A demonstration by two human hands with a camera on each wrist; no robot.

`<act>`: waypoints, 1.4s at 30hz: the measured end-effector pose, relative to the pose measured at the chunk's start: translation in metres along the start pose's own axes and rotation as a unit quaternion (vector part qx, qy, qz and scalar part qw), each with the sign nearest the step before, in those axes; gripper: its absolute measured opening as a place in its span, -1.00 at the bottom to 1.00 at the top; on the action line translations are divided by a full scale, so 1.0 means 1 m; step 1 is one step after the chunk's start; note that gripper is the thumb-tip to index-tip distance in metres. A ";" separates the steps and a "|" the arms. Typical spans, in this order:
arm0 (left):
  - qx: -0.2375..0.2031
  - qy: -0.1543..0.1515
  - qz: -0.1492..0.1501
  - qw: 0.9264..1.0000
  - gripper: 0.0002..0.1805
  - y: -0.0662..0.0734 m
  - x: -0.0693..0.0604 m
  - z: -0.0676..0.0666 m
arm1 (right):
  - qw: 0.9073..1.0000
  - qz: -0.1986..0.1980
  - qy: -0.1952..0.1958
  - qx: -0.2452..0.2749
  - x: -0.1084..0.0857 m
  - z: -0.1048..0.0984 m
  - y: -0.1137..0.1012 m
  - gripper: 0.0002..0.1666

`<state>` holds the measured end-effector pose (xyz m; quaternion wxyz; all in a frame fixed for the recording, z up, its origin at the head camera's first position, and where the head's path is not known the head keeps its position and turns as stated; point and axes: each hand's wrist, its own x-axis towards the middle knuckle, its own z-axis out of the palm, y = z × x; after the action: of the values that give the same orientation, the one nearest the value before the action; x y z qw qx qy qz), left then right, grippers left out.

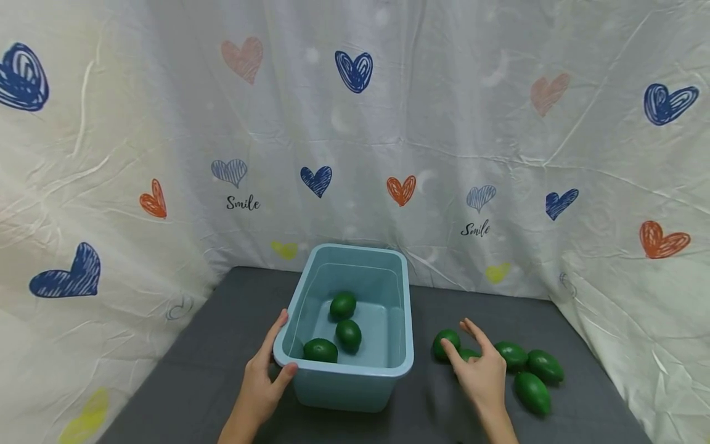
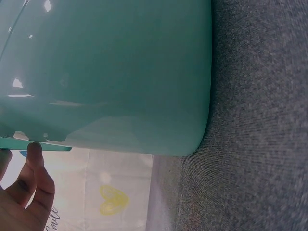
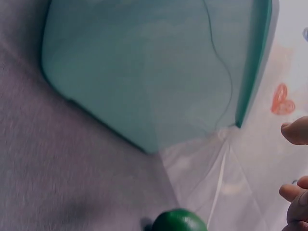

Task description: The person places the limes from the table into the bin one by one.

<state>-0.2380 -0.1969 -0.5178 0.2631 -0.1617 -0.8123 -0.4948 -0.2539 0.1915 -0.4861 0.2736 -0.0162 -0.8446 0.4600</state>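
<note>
A light blue plastic bin [image 1: 355, 385] stands on the dark table. My left hand [image 1: 259, 376] holds its near left corner, the thumb at the front and the fingers along the left side under the rim. Inside lie three green oval fruits with slightly pointed ends, one of them a green fruit [image 1: 320, 350] in the near left corner. My right hand [image 1: 484, 370] is to the right of the bin, thumb and fingers spread apart over a green fruit [image 1: 445, 343]. In the right wrist view, nothing shows between thumb and fingers; a green fruit [image 3: 179, 221] sits below.
More green fruits, such as a green fruit [image 1: 532, 393], lie grouped to the right of my right hand; one is partly hidden behind that hand. A white curtain [image 1: 355, 123] printed with hearts hangs behind the dark table [image 1: 222, 345] and along both sides.
</note>
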 end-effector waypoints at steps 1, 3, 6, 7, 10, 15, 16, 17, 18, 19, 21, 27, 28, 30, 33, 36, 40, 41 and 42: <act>0.001 -0.001 0.001 1.000 -0.06 0.000 0.000 0.000 | 1.000 0.002 0.002 -0.006 0.000 -0.001 0.002 -0.26; 0.001 0.000 0.000 1.000 -0.07 0.000 0.000 0.000 | 1.000 0.009 0.006 -0.016 0.000 -0.004 0.006 -0.26; 0.003 -0.001 0.003 1.000 -0.06 0.000 0.001 0.000 | 0.999 0.018 0.013 -0.036 0.000 -0.010 0.012 -0.26; 0.003 -0.001 0.004 1.000 -0.06 0.000 0.001 0.000 | 0.999 0.022 0.014 -0.041 -0.001 -0.011 0.014 -0.27; 0.004 0.000 0.005 1.000 -0.07 0.001 0.000 -0.001 | 0.998 0.034 0.018 -0.054 -0.001 -0.016 0.020 -0.27; 0.006 0.003 -0.004 1.000 -0.07 0.002 0.000 -0.002 | 0.996 0.057 0.019 -0.065 -0.003 -0.023 0.029 -0.25; 0.005 0.003 -0.007 1.000 -0.07 0.003 0.000 -0.002 | 0.996 0.060 0.019 -0.066 -0.004 -0.024 0.031 -0.25; 0.006 0.003 -0.006 1.000 -0.07 0.003 0.000 -0.002 | 0.995 0.064 0.019 -0.068 -0.004 -0.024 0.033 -0.24; 0.005 0.004 -0.007 1.000 -0.07 0.003 0.000 -0.002 | 0.995 0.068 0.019 -0.070 -0.005 -0.025 0.034 -0.23; 0.004 0.004 -0.005 1.000 -0.07 0.003 0.000 -0.003 | 0.995 0.072 0.018 -0.071 -0.005 -0.025 0.036 -0.23; 0.002 0.005 0.002 1.000 -0.06 0.004 0.000 -0.003 | 0.994 0.079 0.017 -0.075 -0.006 -0.026 0.038 -0.23; -0.012 0.010 0.017 1.000 -0.06 0.004 0.001 -0.003 | 0.991 0.104 0.009 -0.084 -0.012 -0.026 0.045 -0.20; -0.013 0.010 0.017 1.000 -0.07 0.003 0.000 -0.003 | 0.991 0.106 0.008 -0.085 -0.013 -0.026 0.046 -0.20; -0.012 0.009 0.016 1.000 -0.07 0.003 0.000 -0.003 | 0.990 0.108 0.007 -0.088 -0.015 -0.025 0.048 -0.20; -0.007 0.004 0.012 1.000 -0.07 0.001 -0.001 -0.003 | 0.990 0.108 0.006 -0.092 -0.018 -0.024 0.051 -0.19; -0.001 -0.002 0.006 1.000 -0.07 0.000 -0.001 -0.003 | 0.989 0.112 0.004 -0.096 -0.021 -0.024 0.054 -0.19; 0.003 -0.006 0.004 1.000 -0.06 0.000 -0.001 -0.002 | 0.987 0.124 -0.007 -0.099 -0.026 -0.023 0.059 -0.16; 0.003 -0.005 0.004 1.000 -0.06 0.000 -0.001 -0.001 | 0.987 0.128 -0.012 -0.100 -0.027 -0.023 0.061 -0.15; 0.001 -0.005 0.005 1.000 -0.06 0.000 -0.002 -0.001 | 0.986 0.131 -0.016 -0.099 -0.028 -0.022 0.062 -0.14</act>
<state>-0.2361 -0.1979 -0.5179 0.2619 -0.1676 -0.8130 -0.4922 -0.2330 0.2363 -0.5376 0.1942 -0.1465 -0.8808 0.4062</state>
